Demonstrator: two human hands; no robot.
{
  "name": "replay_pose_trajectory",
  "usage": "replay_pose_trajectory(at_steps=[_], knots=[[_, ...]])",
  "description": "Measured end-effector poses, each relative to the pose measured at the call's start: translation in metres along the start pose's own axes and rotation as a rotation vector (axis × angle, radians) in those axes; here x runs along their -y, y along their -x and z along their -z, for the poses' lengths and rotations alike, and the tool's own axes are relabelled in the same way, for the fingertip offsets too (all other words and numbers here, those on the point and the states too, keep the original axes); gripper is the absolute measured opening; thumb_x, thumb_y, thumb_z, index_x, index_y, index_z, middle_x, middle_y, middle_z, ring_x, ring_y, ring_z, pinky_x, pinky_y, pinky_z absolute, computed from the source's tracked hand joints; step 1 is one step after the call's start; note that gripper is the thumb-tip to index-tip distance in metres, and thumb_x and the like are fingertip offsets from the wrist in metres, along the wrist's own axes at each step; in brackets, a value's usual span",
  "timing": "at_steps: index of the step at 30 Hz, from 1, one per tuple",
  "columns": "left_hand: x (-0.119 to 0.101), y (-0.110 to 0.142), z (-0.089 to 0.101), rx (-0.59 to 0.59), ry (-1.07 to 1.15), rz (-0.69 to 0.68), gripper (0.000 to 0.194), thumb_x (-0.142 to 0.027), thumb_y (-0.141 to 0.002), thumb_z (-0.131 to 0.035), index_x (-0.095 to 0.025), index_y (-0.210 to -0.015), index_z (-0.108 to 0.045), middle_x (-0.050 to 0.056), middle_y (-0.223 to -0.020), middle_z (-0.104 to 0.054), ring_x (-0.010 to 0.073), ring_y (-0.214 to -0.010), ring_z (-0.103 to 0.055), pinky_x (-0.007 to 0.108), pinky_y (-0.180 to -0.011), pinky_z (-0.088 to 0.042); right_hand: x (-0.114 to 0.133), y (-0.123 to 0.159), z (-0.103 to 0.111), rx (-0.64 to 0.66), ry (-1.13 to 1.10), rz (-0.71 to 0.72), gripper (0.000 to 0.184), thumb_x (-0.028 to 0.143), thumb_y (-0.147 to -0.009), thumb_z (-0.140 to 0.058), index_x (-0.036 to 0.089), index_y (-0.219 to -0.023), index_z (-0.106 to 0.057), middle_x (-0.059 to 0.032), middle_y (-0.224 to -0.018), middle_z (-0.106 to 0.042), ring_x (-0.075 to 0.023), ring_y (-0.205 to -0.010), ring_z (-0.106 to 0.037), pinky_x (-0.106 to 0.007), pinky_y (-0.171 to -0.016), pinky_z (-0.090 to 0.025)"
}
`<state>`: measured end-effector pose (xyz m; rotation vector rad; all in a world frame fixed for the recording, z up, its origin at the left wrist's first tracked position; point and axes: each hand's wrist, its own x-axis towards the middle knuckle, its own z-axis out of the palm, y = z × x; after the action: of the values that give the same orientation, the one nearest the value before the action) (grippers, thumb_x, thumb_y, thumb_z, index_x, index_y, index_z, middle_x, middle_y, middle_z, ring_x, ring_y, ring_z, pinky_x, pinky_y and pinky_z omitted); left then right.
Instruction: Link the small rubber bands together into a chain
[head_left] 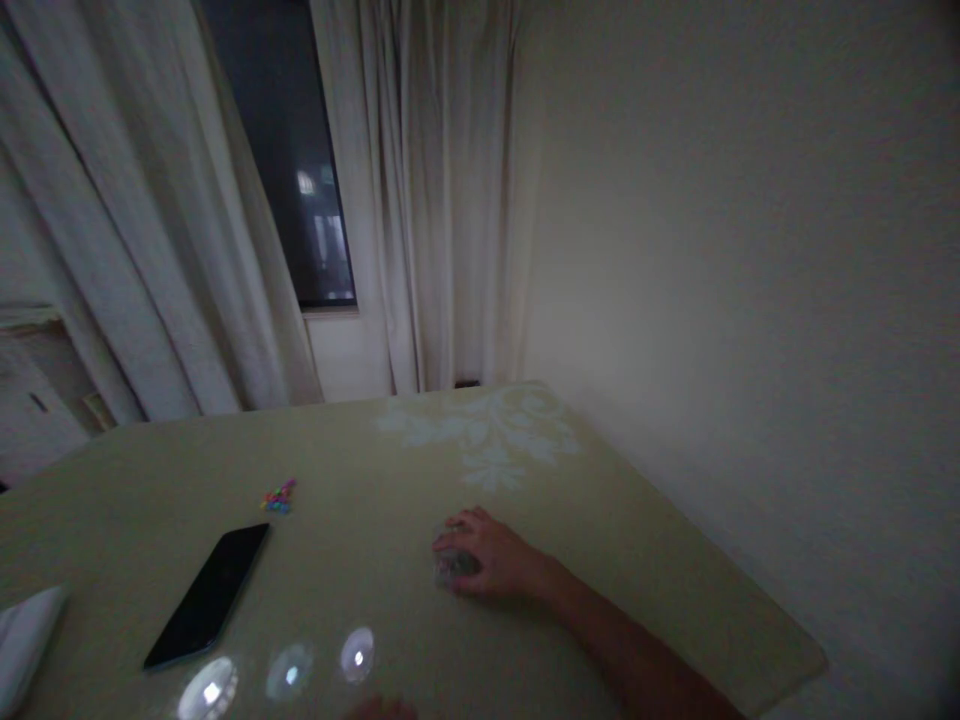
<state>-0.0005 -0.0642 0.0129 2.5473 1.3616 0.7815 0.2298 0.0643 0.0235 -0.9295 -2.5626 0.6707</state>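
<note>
My right hand (pixel 487 555) reaches in from the lower right, its fingers wrapped over a small clear container (pixel 448 566) on the table. Something darker shows inside the container, too dim to make out. Only a blurred edge of my left hand (pixel 381 709) shows at the bottom of the view, with its fingers mostly out of frame. To the left lies a little heap of colourful small pieces (pixel 278 497), in pink, yellow, green and blue. Nearer than that heap, a black smartphone (pixel 210 595) rests flat on the table.
The pale table (pixel 360 560) has a white floral pattern (pixel 495 430) at its far right. A white object (pixel 28 640) is cut off at the left edge. Several-toned round light reflections gleam near the front. Behind stand curtains (pixel 442 200), a dark window (pixel 292 160) and a wall (pixel 735 250).
</note>
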Motion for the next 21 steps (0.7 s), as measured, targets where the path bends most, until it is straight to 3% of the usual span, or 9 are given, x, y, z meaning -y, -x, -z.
replay_pose_trajectory(at_steps=[2,5,8,11,17,21], knots=[[0.013,-0.025,-0.006,-0.028,0.008,0.043,0.042,-0.039,-0.097,-0.065,-0.047,-0.138,-0.061,0.005,-0.134,-0.068,0.0312,-0.119,-0.067,0.053,-0.091,-0.061,0.015,0.012,-0.015,0.015,-0.073,0.024,0.067,0.051,-0.08,-0.082,0.03,-0.141,-0.063,-0.0089,-0.141,-0.061,-0.0296,-0.132,-0.052,-0.044,-0.115,-0.038],[0.038,-0.05,-0.017,-0.052,0.093,0.191,0.057,-0.045,-0.092,-0.069,-0.029,-0.146,-0.059,0.013,-0.143,-0.063,0.0366,-0.131,-0.059,0.058,-0.11,-0.05,0.018,0.028,-0.027,-0.002,-0.203,-0.011,0.08,0.05,-0.073,-0.088,0.029,-0.145,-0.058,-0.0087,-0.143,-0.061,-0.0303,-0.134,-0.052,-0.044,-0.116,-0.038],[0.06,-0.046,-0.029,0.028,0.222,0.211,0.082,-0.054,-0.076,-0.083,-0.029,-0.149,-0.057,0.013,-0.141,-0.066,0.04,-0.129,-0.06,0.057,-0.109,-0.05,0.013,0.036,-0.029,-0.012,-0.281,-0.073,0.097,0.051,-0.069,-0.09,0.029,-0.154,-0.048,-0.0102,-0.146,-0.058,-0.0309,-0.133,-0.053,-0.044,-0.116,-0.04],[0.071,-0.031,-0.033,0.102,0.303,0.204,0.094,-0.052,-0.065,-0.091,-0.035,-0.15,-0.055,0.01,-0.138,-0.069,0.0403,-0.126,-0.061,0.056,-0.11,-0.05,0.012,0.034,-0.03,-0.011,-0.27,-0.072,0.098,0.052,-0.072,-0.088,0.029,-0.156,-0.043,-0.0104,-0.144,-0.059,-0.0305,-0.132,-0.053,-0.044,-0.117,-0.038],[0.072,-0.03,-0.011,0.192,0.395,0.218,0.074,-0.039,-0.072,-0.087,-0.035,-0.142,-0.061,0.008,-0.138,-0.066,0.0331,-0.128,-0.06,0.048,-0.111,-0.049,0.015,0.032,-0.03,-0.015,-0.249,-0.098,0.095,0.051,-0.072,-0.087,0.025,-0.154,-0.045,-0.0117,-0.143,-0.058,-0.0308,-0.133,-0.051,-0.045,-0.117,-0.037],[0.063,-0.037,0.002,0.21,0.372,0.232,0.068,-0.035,-0.07,-0.086,-0.03,-0.135,-0.065,0.009,-0.131,-0.069,0.0328,-0.122,-0.064,0.045,-0.107,-0.052,0.012,0.033,-0.026,-0.006,-0.243,-0.057,0.096,0.052,-0.072,-0.087,0.023,-0.154,-0.045,-0.0127,-0.142,-0.058,-0.0296,-0.131,-0.051,-0.043,-0.115,-0.039]])
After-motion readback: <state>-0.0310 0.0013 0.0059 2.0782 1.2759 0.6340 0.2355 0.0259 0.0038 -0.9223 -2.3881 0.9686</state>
